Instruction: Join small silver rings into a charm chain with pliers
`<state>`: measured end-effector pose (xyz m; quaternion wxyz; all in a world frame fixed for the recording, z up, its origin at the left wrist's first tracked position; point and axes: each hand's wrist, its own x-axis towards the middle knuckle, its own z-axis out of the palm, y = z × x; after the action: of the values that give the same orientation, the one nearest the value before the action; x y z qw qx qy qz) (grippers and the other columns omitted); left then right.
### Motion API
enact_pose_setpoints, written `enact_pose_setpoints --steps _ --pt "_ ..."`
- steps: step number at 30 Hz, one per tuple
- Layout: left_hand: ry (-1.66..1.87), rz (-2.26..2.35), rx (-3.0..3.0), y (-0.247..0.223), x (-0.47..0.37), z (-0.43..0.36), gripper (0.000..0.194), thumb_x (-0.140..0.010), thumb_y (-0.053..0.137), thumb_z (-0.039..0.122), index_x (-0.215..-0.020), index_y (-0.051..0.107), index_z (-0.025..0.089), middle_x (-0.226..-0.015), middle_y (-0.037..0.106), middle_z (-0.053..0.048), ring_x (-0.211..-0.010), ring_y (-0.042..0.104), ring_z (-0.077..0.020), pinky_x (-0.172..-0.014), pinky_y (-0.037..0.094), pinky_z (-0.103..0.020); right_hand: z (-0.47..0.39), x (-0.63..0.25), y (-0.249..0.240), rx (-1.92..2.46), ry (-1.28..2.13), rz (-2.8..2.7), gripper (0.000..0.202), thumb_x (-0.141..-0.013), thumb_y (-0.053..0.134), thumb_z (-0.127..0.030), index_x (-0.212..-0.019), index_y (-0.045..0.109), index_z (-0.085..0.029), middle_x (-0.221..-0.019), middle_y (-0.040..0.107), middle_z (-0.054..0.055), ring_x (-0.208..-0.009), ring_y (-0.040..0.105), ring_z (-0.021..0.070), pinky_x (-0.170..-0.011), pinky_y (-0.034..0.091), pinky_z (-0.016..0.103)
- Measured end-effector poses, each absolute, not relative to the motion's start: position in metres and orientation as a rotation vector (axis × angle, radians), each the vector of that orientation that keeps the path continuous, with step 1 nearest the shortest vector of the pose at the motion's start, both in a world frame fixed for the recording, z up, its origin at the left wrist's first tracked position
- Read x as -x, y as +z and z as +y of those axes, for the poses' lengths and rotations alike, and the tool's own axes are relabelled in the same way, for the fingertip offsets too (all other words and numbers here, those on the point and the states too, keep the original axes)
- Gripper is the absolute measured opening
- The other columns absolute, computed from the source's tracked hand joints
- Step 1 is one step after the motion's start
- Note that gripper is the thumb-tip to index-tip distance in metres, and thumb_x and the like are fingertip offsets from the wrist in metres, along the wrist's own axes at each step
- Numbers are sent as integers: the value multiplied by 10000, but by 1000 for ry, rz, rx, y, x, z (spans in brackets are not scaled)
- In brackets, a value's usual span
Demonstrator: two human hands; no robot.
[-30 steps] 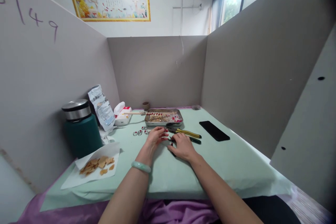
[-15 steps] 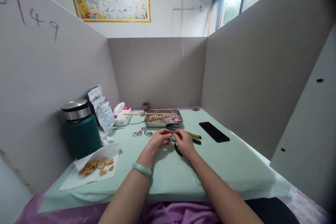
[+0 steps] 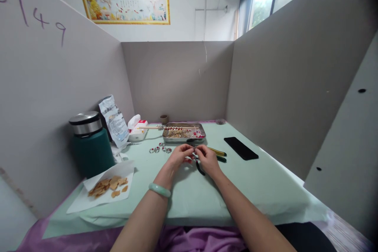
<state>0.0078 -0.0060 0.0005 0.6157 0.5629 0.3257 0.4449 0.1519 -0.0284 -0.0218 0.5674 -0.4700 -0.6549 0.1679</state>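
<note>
My left hand and my right hand meet fingertip to fingertip over the middle of the table. Both are closed in a pinch on something small between them, too tiny to name. Beneath my right hand lies a tool with a black curved handle, partly hidden. Pliers with yellow and green handles stick out behind that hand. Left of my left hand rest several small rings with red beads. Just beyond my hands stands a metal tray of beads, with a beaded stick across it.
A black phone lies at the right. On the left are a green flask, a foil pouch, a tissue pack and a paper sheet with chips. Grey partitions enclose the table; a small brown cup stands at the back.
</note>
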Motion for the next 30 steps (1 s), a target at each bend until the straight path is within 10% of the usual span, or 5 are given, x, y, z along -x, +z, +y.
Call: enact_pose_setpoints --steps 12,30 --pt "1056 666 -1212 -1 -5 -3 274 -638 742 309 -815 619 141 -813 628 -59 -617 590 -118 -542 467 -241 -25 -154 -23 1069 433 -1499 277 -862 430 -376 -870 622 -175 -806 659 38 -728 583 169 -680 423 269" --pt "1169 572 -727 -3 7 8 98 -749 639 199 -810 594 137 -843 678 -65 -643 629 -118 -580 508 -236 -27 -161 -33 1763 -374 -1767 270 -856 467 -335 -802 669 -163 -895 611 145 -896 476 265 -755 306 373"
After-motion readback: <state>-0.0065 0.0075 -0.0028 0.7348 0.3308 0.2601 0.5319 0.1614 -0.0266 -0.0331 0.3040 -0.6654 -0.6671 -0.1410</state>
